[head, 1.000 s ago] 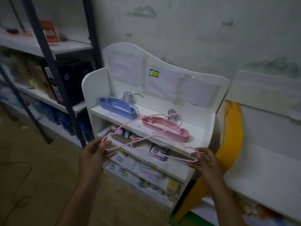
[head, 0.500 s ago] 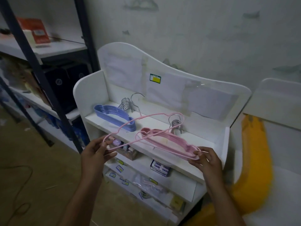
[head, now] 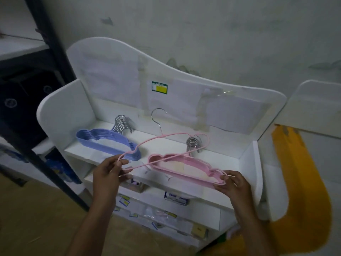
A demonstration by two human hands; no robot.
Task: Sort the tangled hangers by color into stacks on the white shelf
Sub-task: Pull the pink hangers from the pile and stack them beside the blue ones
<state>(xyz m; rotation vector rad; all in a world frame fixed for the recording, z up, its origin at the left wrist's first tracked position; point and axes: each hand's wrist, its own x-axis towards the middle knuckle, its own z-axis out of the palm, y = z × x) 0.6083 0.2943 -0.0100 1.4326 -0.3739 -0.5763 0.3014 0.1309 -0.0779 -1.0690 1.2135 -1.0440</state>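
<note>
I hold one pink hanger [head: 162, 136] level above the white shelf [head: 212, 152]. My left hand [head: 108, 172] pinches its left end and my right hand [head: 232, 183] pinches its right end; its metal hook points up at the back. Directly beneath it lies the pink hanger stack [head: 186, 167] on the right half of the top shelf. On the left half rests the blue hanger stack [head: 107, 143]. Both stacks have their metal hooks bunched toward the back panel.
A dark metal rack [head: 55, 71] stands to the left, with black boxes on it. A yellow slide-like object [head: 299, 182] leans at the right. The lower shelves hold small packets and boxes [head: 175, 197]. A second white unit [head: 313, 102] stands at the far right.
My view has moved closer and higher over the shelf. Both hands have carried the pink hanger forward, so it now hangs over the pink stack.
</note>
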